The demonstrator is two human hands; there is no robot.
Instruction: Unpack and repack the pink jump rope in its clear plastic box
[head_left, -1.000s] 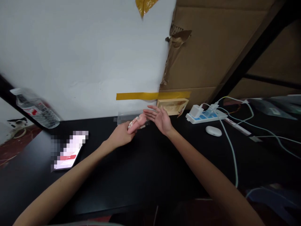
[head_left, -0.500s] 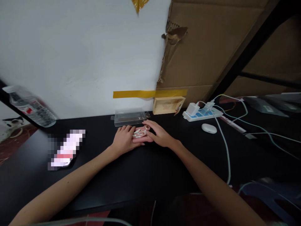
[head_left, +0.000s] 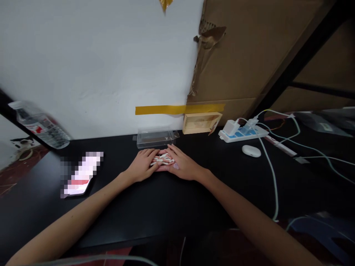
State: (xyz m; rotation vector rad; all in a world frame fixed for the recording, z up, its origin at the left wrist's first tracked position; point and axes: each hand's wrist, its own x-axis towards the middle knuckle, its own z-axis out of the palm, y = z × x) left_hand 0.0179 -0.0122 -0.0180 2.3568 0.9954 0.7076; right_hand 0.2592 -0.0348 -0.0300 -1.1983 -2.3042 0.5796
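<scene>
A small heap of white and pink pieces lies on the black table, just in front of a clear plastic box. My left hand rests flat on the table to the left of the heap, fingers stretched out and touching it. My right hand lies flat on the right side of the heap, fingers extended over its edge. Both hands flank the pieces; neither one grips anything.
A phone lies at the left, a water bottle behind it. A wooden box, a power strip with chargers and white cables, and a white earbud case sit at the right. Cardboard leans against the wall.
A second ago my left hand held the pieces up before my open right hand. The pieces have come down onto the table, and both hands now lie flat around them.
</scene>
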